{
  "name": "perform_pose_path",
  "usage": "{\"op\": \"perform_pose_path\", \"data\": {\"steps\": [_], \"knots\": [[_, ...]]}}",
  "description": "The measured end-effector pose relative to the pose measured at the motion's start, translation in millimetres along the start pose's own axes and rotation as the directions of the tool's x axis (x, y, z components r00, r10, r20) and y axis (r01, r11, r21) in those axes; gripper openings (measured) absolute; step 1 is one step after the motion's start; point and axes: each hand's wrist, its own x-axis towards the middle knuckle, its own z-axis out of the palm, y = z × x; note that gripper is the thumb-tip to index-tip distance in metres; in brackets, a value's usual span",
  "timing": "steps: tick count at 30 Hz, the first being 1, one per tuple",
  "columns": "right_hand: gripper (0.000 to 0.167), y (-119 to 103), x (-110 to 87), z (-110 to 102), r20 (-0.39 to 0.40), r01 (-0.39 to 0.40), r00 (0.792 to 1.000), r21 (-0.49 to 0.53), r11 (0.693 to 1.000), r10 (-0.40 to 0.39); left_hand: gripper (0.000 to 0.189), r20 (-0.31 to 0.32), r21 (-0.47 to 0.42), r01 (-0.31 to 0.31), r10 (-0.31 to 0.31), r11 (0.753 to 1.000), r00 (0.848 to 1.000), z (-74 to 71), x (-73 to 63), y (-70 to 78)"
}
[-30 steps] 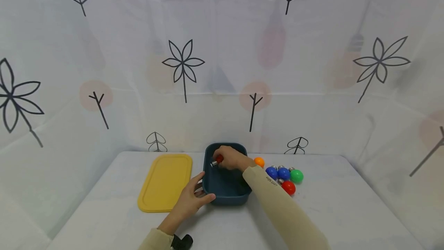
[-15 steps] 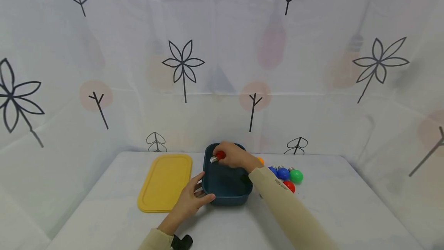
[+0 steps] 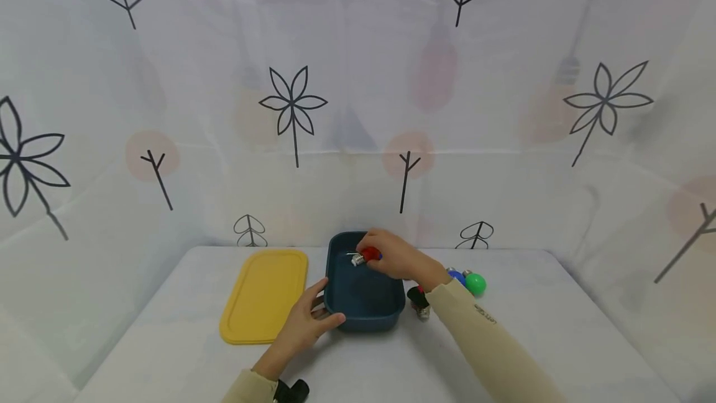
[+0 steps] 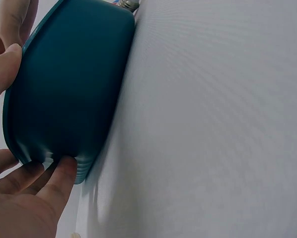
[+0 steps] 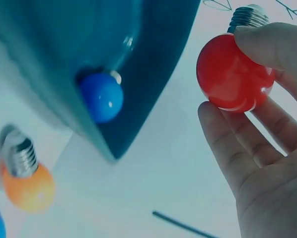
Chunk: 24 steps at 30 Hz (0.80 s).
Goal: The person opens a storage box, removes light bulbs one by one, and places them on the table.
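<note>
In the head view, a dark blue-green bin (image 3: 365,323) stands on the white table. My left hand (image 3: 304,319) grips its near left corner, thumb at the front rim and fingers against the left wall, as the left wrist view also shows of the bin (image 4: 71,74). My right hand (image 3: 394,255) holds a red light bulb (image 3: 370,254) over the bin. In the right wrist view, the thumb and fingers pinch the red bulb (image 5: 233,74) with its silver screw base upward. A blue light bulb (image 5: 101,98) lies inside a corner of the bin.
Left of the bin lies a yellow lid (image 3: 264,297). Right of it are a green bulb (image 3: 476,284) and a blue bulb (image 3: 455,276), partly behind the right sleeve (image 3: 486,334). An orange bulb (image 5: 29,191) lies outside the bin. A patterned white cloth (image 3: 347,191) hangs behind.
My right hand has moved to the right with the red bulb, staying above the bin. More of the loose bulbs are hidden behind the right arm. The left hand keeps its place.
</note>
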Motion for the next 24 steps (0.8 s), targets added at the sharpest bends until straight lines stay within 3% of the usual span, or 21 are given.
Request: {"op": "perform_pose_path", "data": {"steps": [7, 16, 24], "knots": [[0.028, 8, -27.9, -8, -0.064, 0.013, 0.998, -0.01, 1.0, -0.013, 0.091, -0.003, 0.006, -0.019, 0.019, 1.0, 1.0, 1.1, 0.8, -5.3], [0.027, 16, -65.6, -21, -0.093, -0.085, 0.992, 0.007, 0.996, 0.086, 0.09, -0.003, 0.007, -0.013, 0.013, 1.0, 1.0, 0.8, -0.2, -3.8], [0.031, 34, -94.6, -26, -0.157, -0.108, 0.982, -0.015, 0.994, 0.104, 0.091, 0.005, -0.008, -0.007, 0.007, 1.0, 1.0, 0.4, -0.4, -2.5]]}}
